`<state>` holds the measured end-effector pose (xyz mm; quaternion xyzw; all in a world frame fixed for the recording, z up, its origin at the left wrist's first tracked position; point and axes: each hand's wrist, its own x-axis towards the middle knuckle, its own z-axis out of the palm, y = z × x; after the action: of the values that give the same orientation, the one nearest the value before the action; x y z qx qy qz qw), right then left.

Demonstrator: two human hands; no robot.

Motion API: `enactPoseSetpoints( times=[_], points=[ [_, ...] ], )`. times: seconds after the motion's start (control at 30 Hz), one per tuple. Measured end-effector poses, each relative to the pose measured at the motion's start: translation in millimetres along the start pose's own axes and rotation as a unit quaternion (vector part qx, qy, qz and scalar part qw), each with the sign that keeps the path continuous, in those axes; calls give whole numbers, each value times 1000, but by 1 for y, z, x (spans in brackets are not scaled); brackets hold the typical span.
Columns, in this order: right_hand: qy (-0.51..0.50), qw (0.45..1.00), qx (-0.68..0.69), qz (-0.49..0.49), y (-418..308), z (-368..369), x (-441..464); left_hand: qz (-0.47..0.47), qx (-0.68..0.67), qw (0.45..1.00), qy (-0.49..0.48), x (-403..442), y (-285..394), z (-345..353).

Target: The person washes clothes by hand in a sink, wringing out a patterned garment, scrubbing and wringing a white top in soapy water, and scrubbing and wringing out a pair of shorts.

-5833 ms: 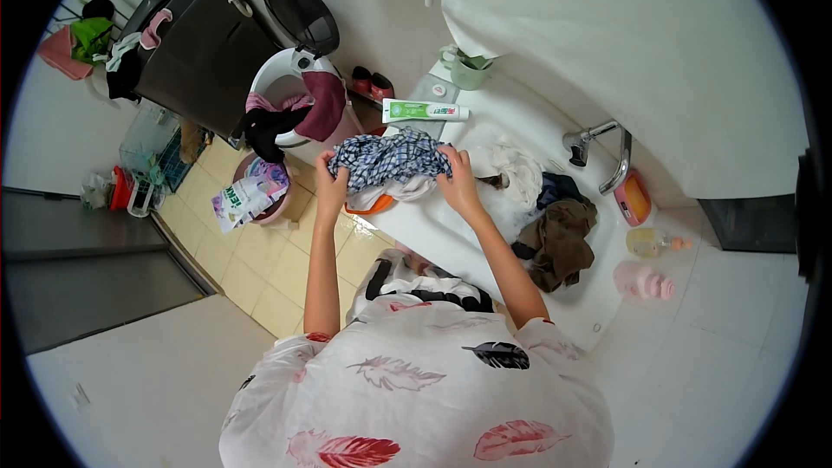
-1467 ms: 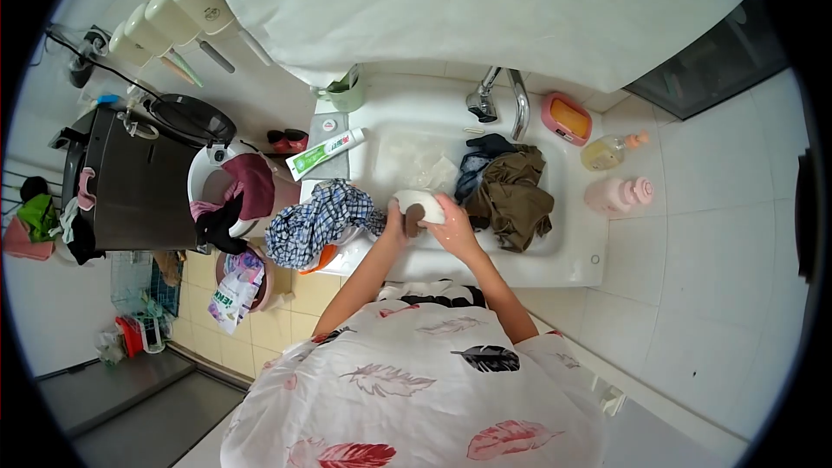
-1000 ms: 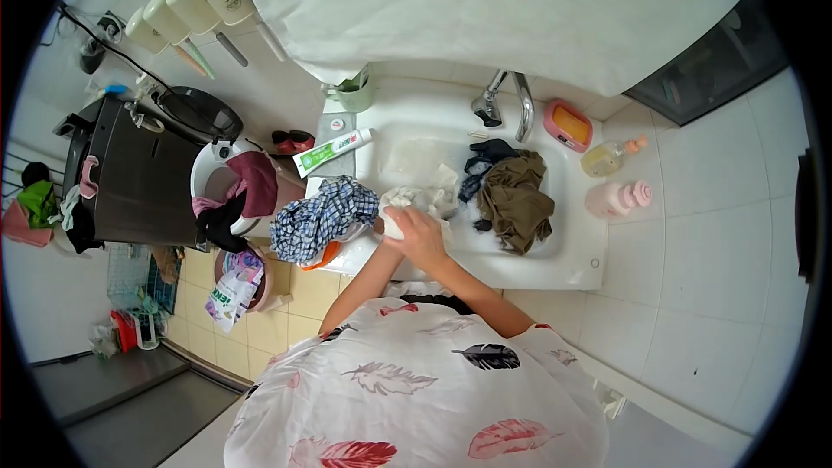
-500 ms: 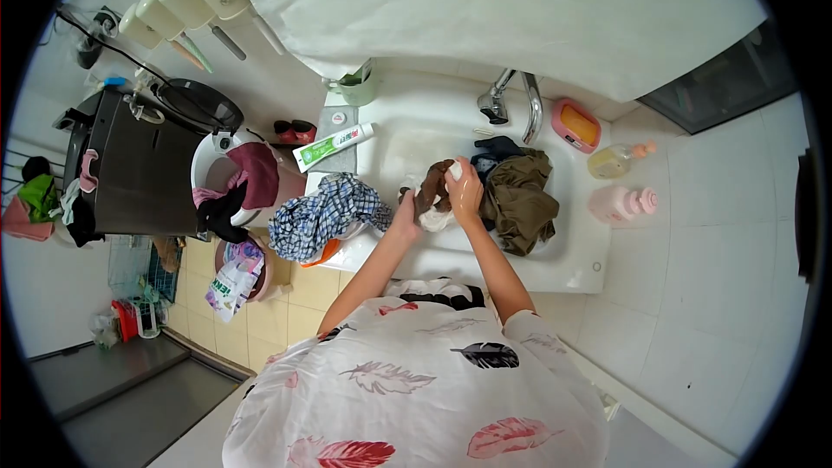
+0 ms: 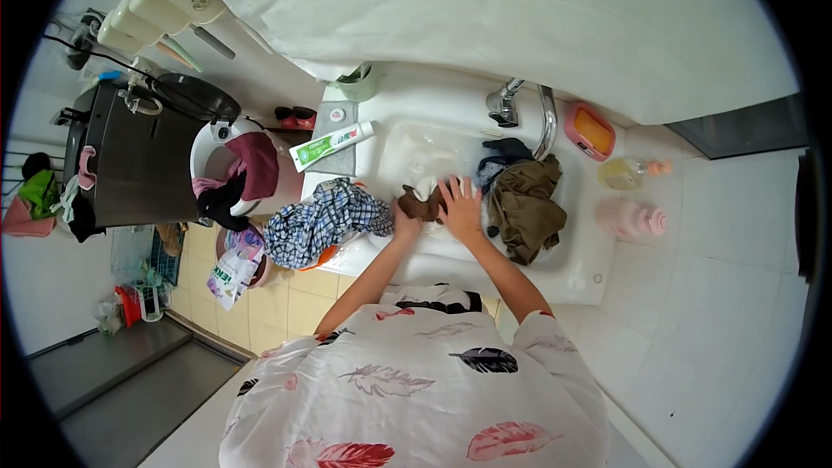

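In the white sink (image 5: pixel 582 273), a wet brown-and-white cloth (image 5: pixel 422 207) lies bunched below my two hands. My left hand (image 5: pixel 407 225) grips its near left side, with its fingertips partly hidden. My right hand (image 5: pixel 461 208) rests on the cloth's right side with fingers stretched out and spread. Just right of it sits a heap of olive-brown clothing (image 5: pixel 526 208), with a dark blue garment (image 5: pixel 505 153) behind. A blue-and-white checked garment (image 5: pixel 325 224) hangs over the sink's left edge, close to my left hand.
A chrome faucet (image 5: pixel 548 121) stands at the back. Along the right are an orange soap in a dish (image 5: pixel 592 132), a clear bottle (image 5: pixel 622 175) and a pink bottle (image 5: pixel 637 218). Toothpaste (image 5: pixel 332 146) lies on the left ledge, beyond which is a laundry-filled bucket (image 5: pixel 205 160).
The brown-and-white cloth has gone from bunched up between both hands to lying lower in the sink. My right hand has unfolded from its grip and spread flat. The view has shifted slightly.
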<state>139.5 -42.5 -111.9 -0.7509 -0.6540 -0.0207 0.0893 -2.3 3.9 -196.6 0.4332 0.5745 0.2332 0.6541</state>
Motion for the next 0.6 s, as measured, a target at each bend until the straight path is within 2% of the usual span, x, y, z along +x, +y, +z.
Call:
enactPoseSetpoints(
  times=[0.07, 0.13, 0.2, 0.23, 0.27, 0.3, 0.33, 0.4, 0.43, 0.5, 0.53, 0.6],
  points=[
    [-79, 996, -42, 23, 10, 25, -3, -6, 17, 1000, -1, -1, -1, 0],
    [-83, 994, -64, 29, 17, 55, 1, 15, 75, 996, 53, -9, 8, 5],
    [-95, 988, -85, 85, 21, 80, 7, -10, 35, 999, 37, -16, 23, 5],
    [-95, 989, -83, 82, 23, 95, 9, -79, -5, 997, 19, -20, 32, 4],
    [-42, 980, 68, 184, 25, 110, 11, -147, -44, 988, 0, -24, 41, 3],
    [13, 935, 216, 281, 27, 118, 13, -212, -53, 976, -6, -33, 63, 3],
    [13, 934, 216, 283, 29, 108, 20, -212, -52, 976, -8, -36, 66, 4],
    [-167, 955, 129, 208, 34, 82, 32, -205, -135, 968, -48, -38, 71, 4],
    [-166, 955, 128, 208, 32, 69, 33, -204, -135, 968, -49, -33, 63, 5],
    [-115, 879, 347, 307, 25, 39, 29, -206, -137, 969, -9, -20, 52, 8],
    [-112, 878, 345, 310, 18, 21, 24, -206, -135, 969, -13, -20, 58, 6],
    [-144, 892, 310, 295, -3, -17, 12, -258, -326, 889, -191, -23, 74, 2]
  ],
)
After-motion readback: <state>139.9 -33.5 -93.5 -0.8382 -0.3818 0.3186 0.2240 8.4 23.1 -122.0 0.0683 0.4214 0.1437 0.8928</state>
